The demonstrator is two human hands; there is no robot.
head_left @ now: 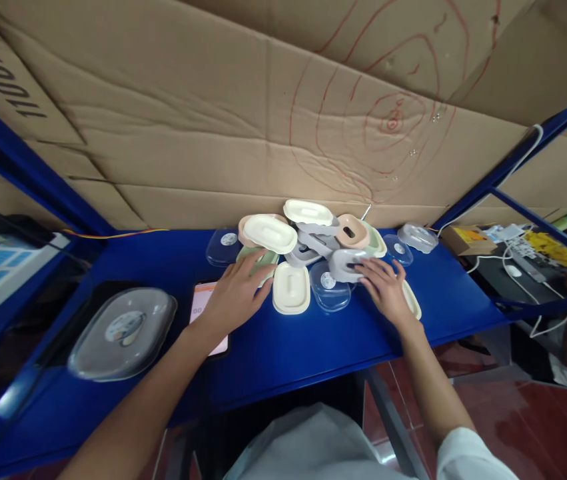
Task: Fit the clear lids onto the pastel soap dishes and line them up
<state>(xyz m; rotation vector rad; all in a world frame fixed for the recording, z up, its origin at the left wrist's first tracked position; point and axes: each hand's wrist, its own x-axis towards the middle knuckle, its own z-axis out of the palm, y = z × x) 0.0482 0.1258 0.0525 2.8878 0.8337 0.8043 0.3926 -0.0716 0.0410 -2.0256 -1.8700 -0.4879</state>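
My left hand lies with its fingers spread on a pale green plastic lid. My right hand has its fingers over the edge of a grey plastic lid; its grip underneath is hidden. Between the hands are a cream lid with a raised middle and a clear plastic cover bearing a round sticker. Behind them is a loose heap of cream, grey, green and peach pieces, with a peach one showing a dark slot. Another cream piece is partly covered by my right hand.
A large clear-covered lid lies on the left of the blue table. A phone is under my left forearm. Clear covers sit back right. Cardboard walls the back; a blue frame and white cables stand right, near another person's arm.
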